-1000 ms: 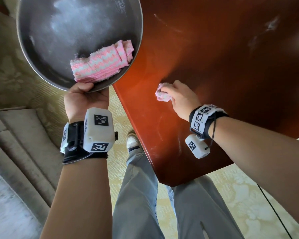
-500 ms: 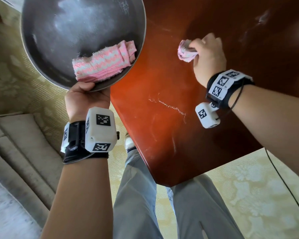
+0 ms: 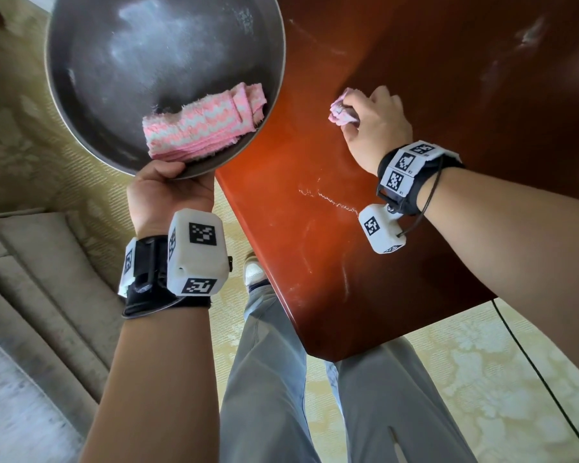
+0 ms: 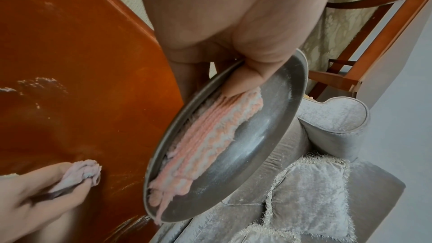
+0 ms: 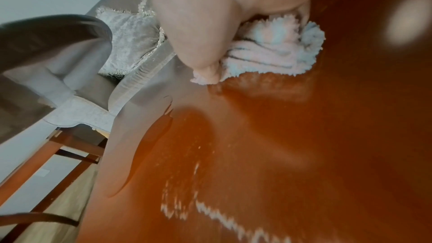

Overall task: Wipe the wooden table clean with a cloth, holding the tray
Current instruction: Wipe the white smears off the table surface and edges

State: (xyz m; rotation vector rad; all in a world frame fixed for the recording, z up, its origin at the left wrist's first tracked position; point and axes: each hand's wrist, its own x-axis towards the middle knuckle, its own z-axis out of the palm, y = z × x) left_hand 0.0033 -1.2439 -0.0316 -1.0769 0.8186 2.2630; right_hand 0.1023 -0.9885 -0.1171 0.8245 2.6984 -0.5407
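Both forearms are bare, with no sleeves in sight. The left wrist (image 3: pixel 168 269) carries a black strap fitted with a white, rounded box (image 3: pixel 196 252) showing 2 black-and-white square code markers, plus a smaller white tag on the strap's outer side. The right wrist (image 3: pixel 411 175) wears a black band with a white plate (image 3: pixel 410 165) of similar markers and a small white marked cube (image 3: pixel 380 228) below it, trailing a thin black cord (image 3: pixel 430 198). Light grey-blue trousers (image 3: pixel 268 379) and a white shoe (image 3: pixel 253 270) complete the outfit.
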